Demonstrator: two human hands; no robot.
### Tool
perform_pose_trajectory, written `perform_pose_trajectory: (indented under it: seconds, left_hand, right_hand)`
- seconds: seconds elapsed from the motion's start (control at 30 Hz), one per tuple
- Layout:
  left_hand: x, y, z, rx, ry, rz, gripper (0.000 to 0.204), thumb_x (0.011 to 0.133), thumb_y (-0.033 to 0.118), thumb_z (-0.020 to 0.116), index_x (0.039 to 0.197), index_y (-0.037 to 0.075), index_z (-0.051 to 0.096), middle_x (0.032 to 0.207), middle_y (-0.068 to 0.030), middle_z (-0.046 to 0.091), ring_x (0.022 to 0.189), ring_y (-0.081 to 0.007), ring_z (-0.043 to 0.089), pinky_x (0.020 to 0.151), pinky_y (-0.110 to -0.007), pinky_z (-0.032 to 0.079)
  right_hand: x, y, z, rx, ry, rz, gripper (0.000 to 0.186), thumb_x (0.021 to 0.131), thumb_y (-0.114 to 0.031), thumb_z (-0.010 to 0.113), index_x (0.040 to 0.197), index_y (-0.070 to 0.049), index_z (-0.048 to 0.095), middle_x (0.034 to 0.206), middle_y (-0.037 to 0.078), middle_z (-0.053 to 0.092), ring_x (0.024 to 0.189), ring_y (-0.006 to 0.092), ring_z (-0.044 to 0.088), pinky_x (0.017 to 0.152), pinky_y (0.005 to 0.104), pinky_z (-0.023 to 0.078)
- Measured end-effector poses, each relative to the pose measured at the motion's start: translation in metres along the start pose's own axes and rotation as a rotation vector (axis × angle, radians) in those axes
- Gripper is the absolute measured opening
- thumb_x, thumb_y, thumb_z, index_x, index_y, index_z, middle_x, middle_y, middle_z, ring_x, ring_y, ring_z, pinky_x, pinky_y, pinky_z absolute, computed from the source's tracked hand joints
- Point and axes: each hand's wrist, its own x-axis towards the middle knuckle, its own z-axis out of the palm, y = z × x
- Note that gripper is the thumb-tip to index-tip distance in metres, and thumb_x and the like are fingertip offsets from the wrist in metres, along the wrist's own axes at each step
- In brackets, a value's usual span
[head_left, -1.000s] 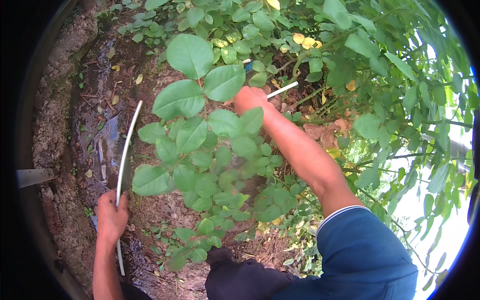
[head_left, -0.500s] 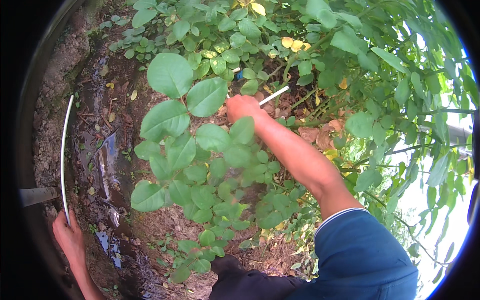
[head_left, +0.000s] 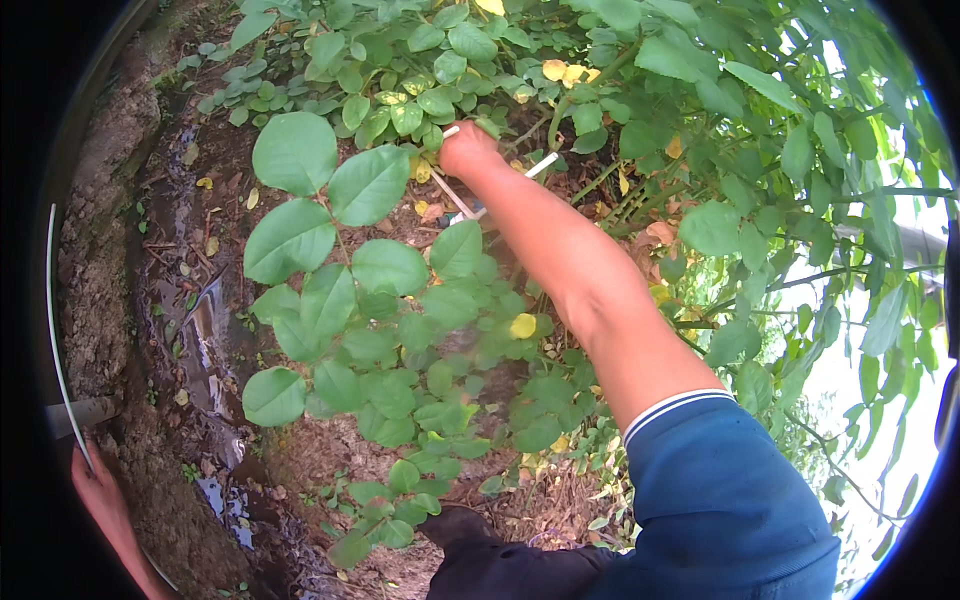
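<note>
At the lower left, my left hand (head_left: 98,488) is closed around a long, thin, white rod (head_left: 56,330), which bends gently and rises above the fingers. My right arm reaches up into the leafy plants. My right hand (head_left: 470,150) is closed low among the leaves, with the end of a short white stick (head_left: 452,131) poking out by it; its fingertips are hidden. Just below this hand lie other white pieces, one slanting stick (head_left: 453,195) and another white stick (head_left: 541,166) partly behind my forearm.
A broad-leaved green stem (head_left: 335,250) stands up in front of my right arm. Denser bushes (head_left: 700,150) fill the upper right. A wet, muddy channel (head_left: 205,340) runs down the left, beside an earth bank (head_left: 100,230). A grey pipe end (head_left: 88,415) juts in near my left hand.
My right hand has moved up and away from the white stick it was at, onto another stick end farther into the leaves. My left hand and its rod have shifted left and down.
</note>
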Motion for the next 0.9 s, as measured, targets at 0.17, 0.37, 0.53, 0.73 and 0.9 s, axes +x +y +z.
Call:
perform_pose_trajectory:
  seconds: [0.17,0.37,0.53,0.73,0.9]
  left_hand:
    - [0.001,0.003,-0.002,-0.114,-0.141,-0.121,0.035,0.101,0.024,0.047,0.113,-0.007,0.058,0.088,-0.0105,0.060,0.080,-0.0142,0.049,0.076,-0.028,0.043]
    - [-0.003,0.008,0.011,-0.184,-0.068,-0.004,0.033,0.100,0.024,0.048,0.113,-0.004,0.059,0.077,0.0006,0.049,0.069,-0.0085,0.036,0.060,-0.026,0.032]
    - [-0.009,0.011,0.028,-0.211,-0.103,-0.045,0.030,0.100,0.022,0.048,0.112,-0.003,0.060,0.073,0.0039,0.041,0.066,-0.0069,0.029,0.055,-0.026,0.026]
    - [-0.024,0.025,0.027,-0.290,-0.108,-0.106,0.027,0.100,0.022,0.050,0.107,-0.001,0.062,0.071,0.0067,0.034,0.063,-0.0047,0.025,0.051,-0.025,0.021]
    - [-0.031,0.037,0.031,-0.333,-0.086,-0.053,0.025,0.100,0.020,0.048,0.097,-0.001,0.061,0.069,0.0064,0.030,0.061,-0.0042,0.023,0.050,-0.026,0.018]
  right_hand:
    - [-0.003,0.003,0.011,0.143,-0.074,0.077,0.042,0.084,-0.015,0.057,0.124,-0.005,0.053,0.127,0.023,0.054,0.119,0.0346,0.054,0.098,0.0415,0.044]
    - [0.011,0.011,0.031,0.275,-0.052,0.176,0.054,0.083,-0.021,0.061,0.131,-0.003,0.045,0.137,0.022,0.045,0.127,0.0337,0.046,0.104,0.0417,0.037]
    - [0.024,0.018,0.040,-0.066,-0.096,0.096,0.044,0.090,-0.021,0.043,0.131,-0.006,0.047,0.140,0.020,0.043,0.126,0.0322,0.046,0.104,0.0379,0.036]
    - [0.026,0.021,0.050,0.215,-0.047,0.161,0.044,0.086,-0.018,0.059,0.127,-0.003,0.051,0.130,0.021,0.054,0.116,0.0321,0.056,0.096,0.0394,0.044]
    - [0.037,0.037,0.067,-0.020,-0.002,-0.004,0.045,0.081,-0.022,0.066,0.120,-0.003,0.054,0.120,0.021,0.059,0.112,0.0322,0.058,0.092,0.0419,0.046]
